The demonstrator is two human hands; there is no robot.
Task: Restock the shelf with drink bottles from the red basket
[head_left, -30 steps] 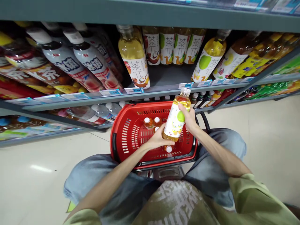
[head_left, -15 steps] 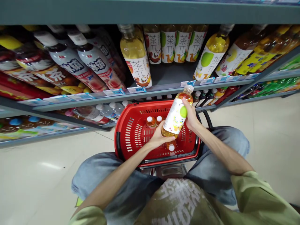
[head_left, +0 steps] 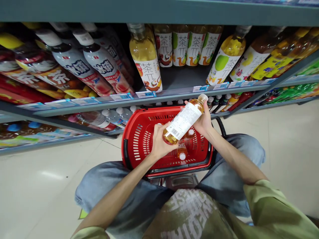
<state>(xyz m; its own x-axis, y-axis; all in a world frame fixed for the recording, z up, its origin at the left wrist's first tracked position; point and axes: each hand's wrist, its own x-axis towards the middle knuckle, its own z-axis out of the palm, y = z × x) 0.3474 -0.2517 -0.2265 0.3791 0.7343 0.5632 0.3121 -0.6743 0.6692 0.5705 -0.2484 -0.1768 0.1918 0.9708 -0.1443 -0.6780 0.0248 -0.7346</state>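
We wear a T-shirt (head_left: 161, 217) of olive green colour, and on its front there is a pale print (head_left: 190, 212) of large capital letters, which we cannot read completely. The short sleeves (head_left: 266, 199) look lighter green. Our jeans (head_left: 99, 181) are blue, and at the knees (head_left: 250, 152) quite faded. Our left hand (head_left: 159, 144), right hand (head_left: 204, 122) and both forearms (head_left: 126, 182) are bare.
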